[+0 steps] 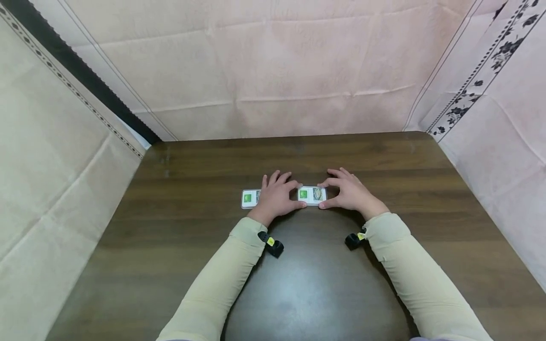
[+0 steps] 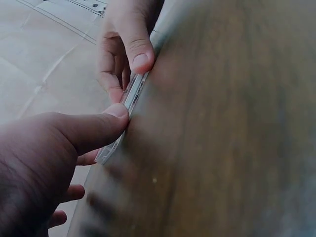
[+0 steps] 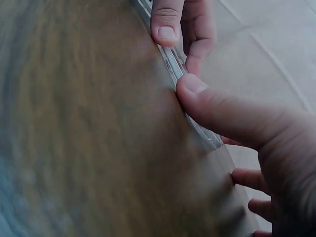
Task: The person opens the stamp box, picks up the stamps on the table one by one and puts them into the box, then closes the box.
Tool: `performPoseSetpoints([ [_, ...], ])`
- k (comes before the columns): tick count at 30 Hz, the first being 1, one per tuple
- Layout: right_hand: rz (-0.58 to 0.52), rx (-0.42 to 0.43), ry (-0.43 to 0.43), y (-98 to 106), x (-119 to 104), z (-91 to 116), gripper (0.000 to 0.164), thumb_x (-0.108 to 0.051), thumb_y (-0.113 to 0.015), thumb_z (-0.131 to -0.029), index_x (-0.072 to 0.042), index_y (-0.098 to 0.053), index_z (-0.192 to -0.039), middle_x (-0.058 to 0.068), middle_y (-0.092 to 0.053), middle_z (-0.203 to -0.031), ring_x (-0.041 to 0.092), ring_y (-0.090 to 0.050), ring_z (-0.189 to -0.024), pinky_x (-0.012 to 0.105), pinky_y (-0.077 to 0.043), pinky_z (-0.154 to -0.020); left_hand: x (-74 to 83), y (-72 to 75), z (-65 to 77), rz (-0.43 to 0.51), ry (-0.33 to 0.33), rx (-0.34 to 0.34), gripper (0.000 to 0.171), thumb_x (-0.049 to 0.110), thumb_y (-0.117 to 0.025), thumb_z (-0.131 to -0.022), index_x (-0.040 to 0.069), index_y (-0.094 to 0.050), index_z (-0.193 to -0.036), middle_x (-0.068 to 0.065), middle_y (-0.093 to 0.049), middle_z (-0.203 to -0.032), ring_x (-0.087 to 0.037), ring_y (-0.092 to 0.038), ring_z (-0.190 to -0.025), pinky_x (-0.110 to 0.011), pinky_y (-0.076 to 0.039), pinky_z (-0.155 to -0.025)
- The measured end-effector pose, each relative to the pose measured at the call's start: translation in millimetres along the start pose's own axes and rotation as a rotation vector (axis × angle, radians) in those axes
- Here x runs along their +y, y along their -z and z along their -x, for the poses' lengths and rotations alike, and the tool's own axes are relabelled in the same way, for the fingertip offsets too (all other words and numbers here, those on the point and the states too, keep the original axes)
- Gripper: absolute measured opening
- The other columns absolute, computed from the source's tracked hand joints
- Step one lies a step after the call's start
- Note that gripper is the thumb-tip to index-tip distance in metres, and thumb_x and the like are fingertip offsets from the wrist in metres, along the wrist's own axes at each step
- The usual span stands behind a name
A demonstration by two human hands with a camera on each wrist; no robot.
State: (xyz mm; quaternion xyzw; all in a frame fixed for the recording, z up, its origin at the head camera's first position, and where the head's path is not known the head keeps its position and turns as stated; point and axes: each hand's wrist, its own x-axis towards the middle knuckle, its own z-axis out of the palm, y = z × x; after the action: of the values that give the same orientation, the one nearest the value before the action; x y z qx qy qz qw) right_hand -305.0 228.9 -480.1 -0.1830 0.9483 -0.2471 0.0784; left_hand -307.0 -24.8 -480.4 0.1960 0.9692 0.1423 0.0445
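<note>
Between my hands lies a small flat clear plastic case [image 1: 312, 195], with a green square and a round picture on its white face. My left hand [image 1: 277, 196] pinches its left end, thumb on the near edge and forefinger on the far edge. In the same way, my right hand [image 1: 350, 192] pinches the right end. The left wrist view shows the case's thin clear side edge [image 2: 132, 98] under both thumbs. A second similar case [image 1: 249, 199] lies to the left, its right part hidden behind my left hand.
A dark brown wooden table [image 1: 315, 284] with rounded far corners bears the cases. Pale cloth [image 1: 277, 71] hangs behind the far edge and along both sides. Small black devices [image 1: 275, 247] sit at both wrists, below the light sleeves [image 1: 222, 279].
</note>
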Motion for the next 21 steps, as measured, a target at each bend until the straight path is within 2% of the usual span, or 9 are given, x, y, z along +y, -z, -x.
performPoseSetpoints([
  [8, 0.026, 0.004, 0.12, -6.1, 15.6, 1.4, 0.069, -0.062, -0.073, -0.083, -0.027, -0.057, -0.141, 0.015, -0.019, -0.167, 0.044, -0.004, -0.153, 0.064, -0.001, -0.119, -0.5, -1.5, -2.4, 0.0, -0.018, -0.01, 0.064, 0.067, -0.067, -0.086, 0.034, -0.059, -0.14, -0.004, -0.033, -0.163, -0.034, -0.024, -0.15, -0.064, -0.014, -0.119],
  [15, 0.019, 0.043, 0.175, -10.5, 16.2, -0.1, 0.068, -0.061, -0.073, -0.085, -0.026, -0.058, -0.141, 0.014, -0.025, -0.165, 0.043, -0.01, -0.152, 0.064, -0.002, -0.119, -2.9, -2.0, -2.6, -0.058, -0.03, 0.012, 0.063, 0.07, -0.065, -0.085, 0.035, -0.059, -0.138, -0.003, -0.037, -0.16, -0.033, -0.029, -0.148, -0.064, -0.007, -0.12],
  [21, 0.025, 0.061, 0.184, -12.8, 16.7, -2.5, 0.066, -0.059, -0.074, -0.085, -0.026, -0.058, -0.141, 0.013, -0.028, -0.164, 0.042, -0.013, -0.153, 0.062, -0.003, -0.12, -3.7, 0.5, -1.5, -0.06, -0.048, 0.028, 0.062, 0.069, -0.066, -0.085, 0.033, -0.061, -0.136, -0.004, -0.04, -0.159, -0.033, -0.032, -0.147, -0.064, -0.005, -0.12],
])
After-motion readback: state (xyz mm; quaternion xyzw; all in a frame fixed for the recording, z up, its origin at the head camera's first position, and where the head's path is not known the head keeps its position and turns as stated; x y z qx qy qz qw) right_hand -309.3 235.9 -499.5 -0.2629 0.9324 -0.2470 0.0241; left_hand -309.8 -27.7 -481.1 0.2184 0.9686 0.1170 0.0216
